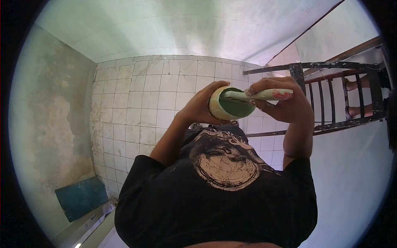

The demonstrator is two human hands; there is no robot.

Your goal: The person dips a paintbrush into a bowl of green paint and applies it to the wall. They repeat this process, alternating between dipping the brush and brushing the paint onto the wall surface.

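My left hand (198, 103) is wrapped round a round pale yellow paint container (216, 108), which tilts so that its mouth faces right. Green paint (239, 110) shows inside. Between the thumb and fingers of my right hand (291, 103) is a paintbrush (271, 95) with a pale, paint-smeared handle and a reddish mark near its end. Its head reaches into the container's mouth, and the bristles are mostly hidden there. Both hands are in front of my chest, above the floor.
A dark, paint-spattered ladder-like frame (320, 66) stands at the right, with another person's feet (356, 111) beyond its bars. Ahead is a pale green wall (186, 33); at left, a patchy wall (53, 120). A dark teal board (82, 198) leans low left. White tiles (144, 97) cover the floor.
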